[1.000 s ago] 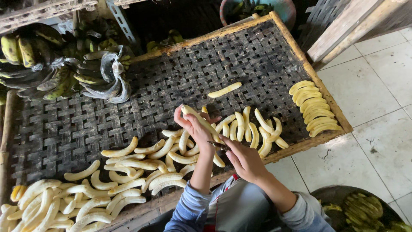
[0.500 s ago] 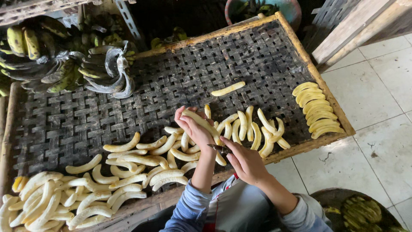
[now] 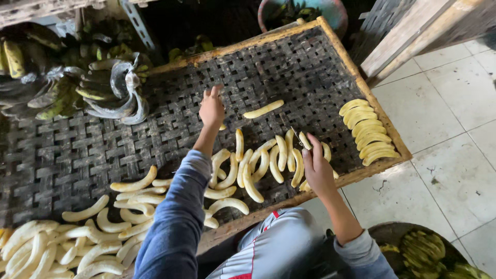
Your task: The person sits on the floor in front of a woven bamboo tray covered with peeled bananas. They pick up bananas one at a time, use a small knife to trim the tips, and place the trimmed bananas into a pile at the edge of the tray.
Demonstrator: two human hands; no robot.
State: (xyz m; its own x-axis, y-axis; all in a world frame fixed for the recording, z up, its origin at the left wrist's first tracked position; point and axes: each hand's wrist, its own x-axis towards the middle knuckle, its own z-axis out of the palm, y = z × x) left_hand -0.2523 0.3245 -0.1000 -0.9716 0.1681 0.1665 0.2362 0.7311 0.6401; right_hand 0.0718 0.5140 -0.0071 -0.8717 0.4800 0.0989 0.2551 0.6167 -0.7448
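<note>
While left hand grips peeled banana, right hand holds knife near tray edge.

The peeled bananas are pale cream-yellow, as is the neat row at the right of the frame. The woven tray shows a dark grey-brown basket-weave pattern inside a tan wooden rim. The unpeeled bunches at upper left are green-yellow blotched with black. The sleeves are faded blue, the trousers grey with a red stripe. The floor tiles at right are off-white.
</note>
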